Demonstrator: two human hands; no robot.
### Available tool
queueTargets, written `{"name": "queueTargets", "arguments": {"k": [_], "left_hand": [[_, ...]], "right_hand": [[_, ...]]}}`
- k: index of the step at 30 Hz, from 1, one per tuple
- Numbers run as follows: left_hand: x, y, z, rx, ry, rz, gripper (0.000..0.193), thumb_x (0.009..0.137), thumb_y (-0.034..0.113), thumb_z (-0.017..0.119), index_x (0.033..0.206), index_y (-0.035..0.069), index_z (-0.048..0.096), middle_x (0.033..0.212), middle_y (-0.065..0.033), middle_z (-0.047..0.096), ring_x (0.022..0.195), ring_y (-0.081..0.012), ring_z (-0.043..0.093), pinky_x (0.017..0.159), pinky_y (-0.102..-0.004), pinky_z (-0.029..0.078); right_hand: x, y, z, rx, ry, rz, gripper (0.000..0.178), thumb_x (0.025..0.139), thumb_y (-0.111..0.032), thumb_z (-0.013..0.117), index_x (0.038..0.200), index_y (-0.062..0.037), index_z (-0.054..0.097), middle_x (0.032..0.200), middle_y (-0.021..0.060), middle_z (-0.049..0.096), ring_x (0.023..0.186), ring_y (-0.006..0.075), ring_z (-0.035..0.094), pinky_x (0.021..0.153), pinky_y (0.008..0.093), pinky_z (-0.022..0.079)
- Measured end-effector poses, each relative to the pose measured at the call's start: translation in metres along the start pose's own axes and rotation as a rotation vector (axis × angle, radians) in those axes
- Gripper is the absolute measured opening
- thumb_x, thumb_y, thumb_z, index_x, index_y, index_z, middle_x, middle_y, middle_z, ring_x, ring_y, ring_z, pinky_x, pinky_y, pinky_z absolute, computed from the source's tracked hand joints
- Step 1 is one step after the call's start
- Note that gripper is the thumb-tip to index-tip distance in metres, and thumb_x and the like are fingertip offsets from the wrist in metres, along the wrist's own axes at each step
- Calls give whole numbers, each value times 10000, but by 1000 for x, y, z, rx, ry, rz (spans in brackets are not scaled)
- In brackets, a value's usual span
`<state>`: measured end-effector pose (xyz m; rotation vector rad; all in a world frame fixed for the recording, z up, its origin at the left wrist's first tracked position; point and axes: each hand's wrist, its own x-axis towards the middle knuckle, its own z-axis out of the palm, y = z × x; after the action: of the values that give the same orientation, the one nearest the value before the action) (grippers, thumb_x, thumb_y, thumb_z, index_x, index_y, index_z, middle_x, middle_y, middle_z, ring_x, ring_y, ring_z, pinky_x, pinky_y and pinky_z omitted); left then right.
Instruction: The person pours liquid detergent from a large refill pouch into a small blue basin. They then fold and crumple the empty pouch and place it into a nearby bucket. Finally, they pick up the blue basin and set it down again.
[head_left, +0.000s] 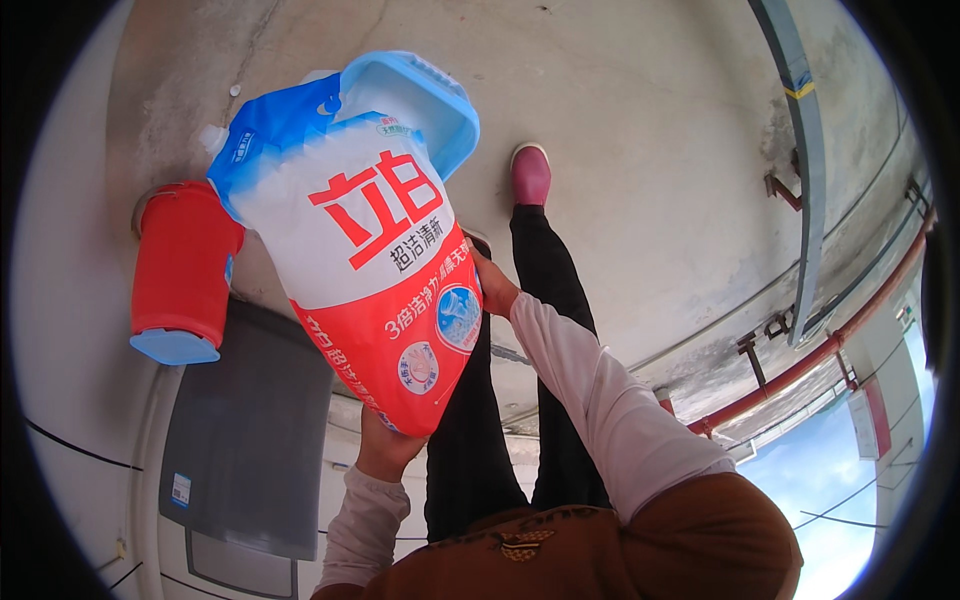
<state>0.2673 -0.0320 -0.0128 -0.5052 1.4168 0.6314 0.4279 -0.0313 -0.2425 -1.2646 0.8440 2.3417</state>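
Observation:
A large detergent pouch [365, 240], blue at the top, white in the middle and red at the bottom, leans with its top toward the upper left. A white capped spout [212, 138] sticks out at its upper left corner. My left hand [390, 445] grips the pouch's lower end, its fingers mostly hidden underneath. With my right hand [492, 284] I hold the right edge, thumb on the printed front and the other fingers out of sight behind. Beyond the pouch, partly covered by it, is a light blue basin [455, 125].
A red bucket [185, 265] with a handle stands at left, beside a big dark grey smooth-faced panel [245, 430]. My pink shoe [530, 175] is on the worn concrete floor [630, 130]. Grey pipe [808, 170] and red pipe [800, 375] run along the right.

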Motion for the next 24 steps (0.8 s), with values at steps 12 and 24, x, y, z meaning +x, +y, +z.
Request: {"name": "queueTargets", "arguments": {"k": [12,24], "left_hand": [[-31,42,23,-252,25,-59,401,938,309,476,1248,57,442,1249,-86,522,1111,-212,541,877,-356,504],[-49,57,20,-259,55,36,384,943,309,468,1233,56,465,1227,-75,547,1071,-180,563,817,-314,527]], "right_hand": [[-21,42,2,-9,208,-179,428,956,-380,420,1117,-6,553,1014,88,653,847,167,647,771,294,521],[-41,50,21,-14,350,-258,411,952,-364,434,995,3,613,929,93,664,747,154,636,699,273,494]]}}
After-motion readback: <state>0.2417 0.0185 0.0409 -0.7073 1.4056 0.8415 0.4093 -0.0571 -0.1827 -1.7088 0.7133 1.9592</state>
